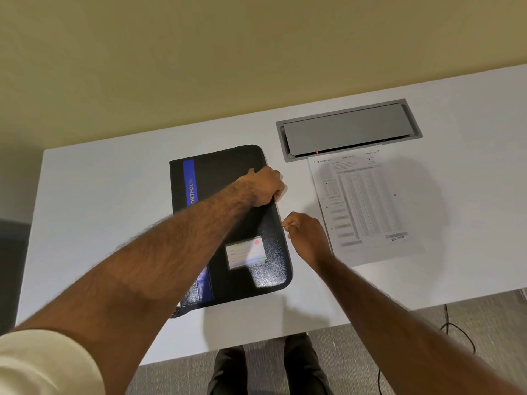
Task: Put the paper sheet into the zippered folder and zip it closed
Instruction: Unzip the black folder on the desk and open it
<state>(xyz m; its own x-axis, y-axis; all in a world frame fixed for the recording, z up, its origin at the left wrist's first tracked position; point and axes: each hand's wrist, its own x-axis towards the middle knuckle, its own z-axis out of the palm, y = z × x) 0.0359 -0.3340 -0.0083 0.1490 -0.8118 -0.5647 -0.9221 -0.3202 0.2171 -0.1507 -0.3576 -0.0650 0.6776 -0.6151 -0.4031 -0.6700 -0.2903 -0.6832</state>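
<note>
Black zippered folder [228, 223] flat on my white desk [99, 209], both hands at its right edge.

Nearest me, my cream sleeve [42, 366] fills the lower left corner, and dark trousers [268, 366] show below the desk's near edge over grey carpet [356, 352]. My right hand [306, 233] sits just beside the folder's right edge, fingers pinched narrow on something small and metallic that I take for the zip pull [283, 227]; it is too small to be sure. Beyond it, my left hand [265, 186] is curled over the same edge, gripping the cover. The paper sheet [368, 206] lies flat on the desk to the right of my right hand, outside the folder and partly under the wrist. Beyond the hands, a grey cable hatch [348, 129] is set into the desk, touching the sheet's top edge.
</note>
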